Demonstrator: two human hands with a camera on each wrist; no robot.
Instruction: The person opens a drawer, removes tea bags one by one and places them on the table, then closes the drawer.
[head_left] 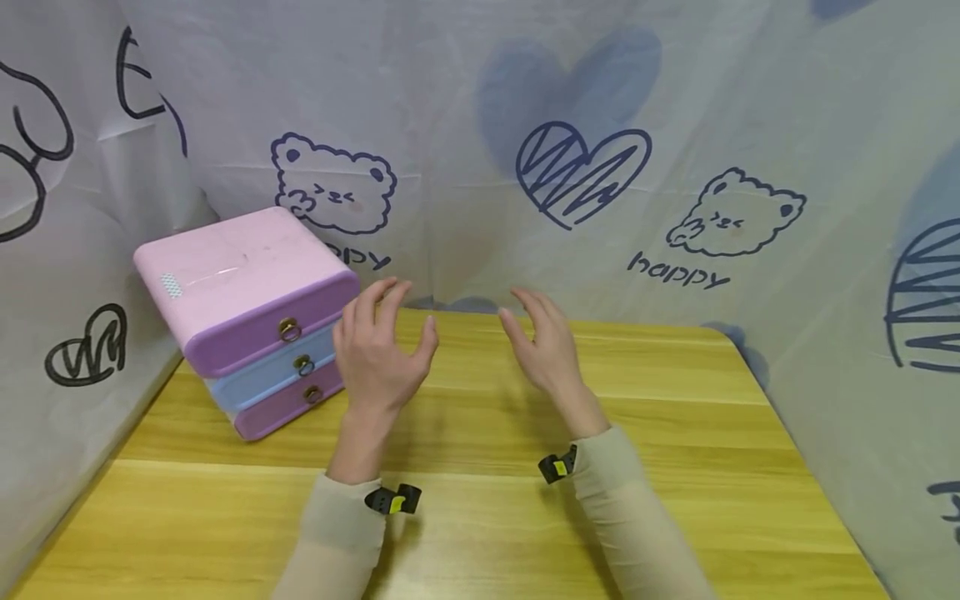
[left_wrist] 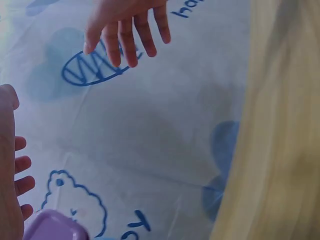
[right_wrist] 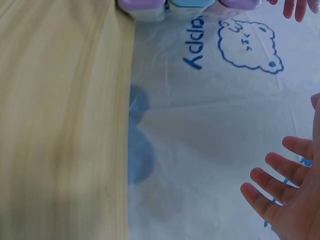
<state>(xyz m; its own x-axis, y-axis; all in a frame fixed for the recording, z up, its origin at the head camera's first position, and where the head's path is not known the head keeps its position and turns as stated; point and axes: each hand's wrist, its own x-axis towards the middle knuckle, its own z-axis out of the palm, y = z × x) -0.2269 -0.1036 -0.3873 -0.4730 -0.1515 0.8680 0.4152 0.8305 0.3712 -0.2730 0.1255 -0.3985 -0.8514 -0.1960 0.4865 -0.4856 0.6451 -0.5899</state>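
Observation:
My left hand (head_left: 380,354) is raised over the table, fingers spread and slightly bent, with nothing in it. In the head view it overlaps the right edge of a small drawer box (head_left: 247,258). That box has a pink top, a purple upper drawer (head_left: 255,346), a blue middle drawer (head_left: 266,375) and a purple lower drawer (head_left: 277,412). Each drawer front carries a ring pull (head_left: 289,330), and all three drawers are closed. Across from the left hand, my right hand (head_left: 546,346) hovers with relaxed fingers and holds nothing; its palm faces the left hand.
The wooden table (head_left: 480,517) extends beneath both arms. Behind it and at both sides hangs a pale cloth (head_left: 465,167) printed with hearts, bears and lettering. A dark strap (head_left: 393,500) with a camera is worn on each wrist.

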